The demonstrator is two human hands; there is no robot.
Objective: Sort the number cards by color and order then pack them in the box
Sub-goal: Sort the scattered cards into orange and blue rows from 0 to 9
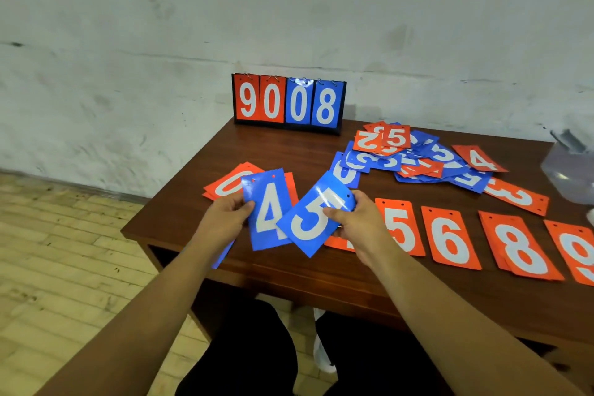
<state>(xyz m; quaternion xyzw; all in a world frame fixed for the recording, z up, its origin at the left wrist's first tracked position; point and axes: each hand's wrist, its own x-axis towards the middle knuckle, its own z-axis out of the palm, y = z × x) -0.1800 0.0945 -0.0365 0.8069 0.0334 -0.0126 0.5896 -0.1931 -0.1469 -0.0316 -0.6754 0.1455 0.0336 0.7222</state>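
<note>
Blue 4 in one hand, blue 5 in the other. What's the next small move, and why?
Probably slide the blue 5 card, pinched in the right hand, onto the blue 4 card that the left hand holds: same color, consecutive numbers, and their edges overlap.

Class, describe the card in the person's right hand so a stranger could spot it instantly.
At the near edge of the brown table, two hands hold cards. The right hand pinches a blue 5, tilted, overlapping the blue 4 in the left hand. Its neighbour, the orange 5, lies flat.
</note>
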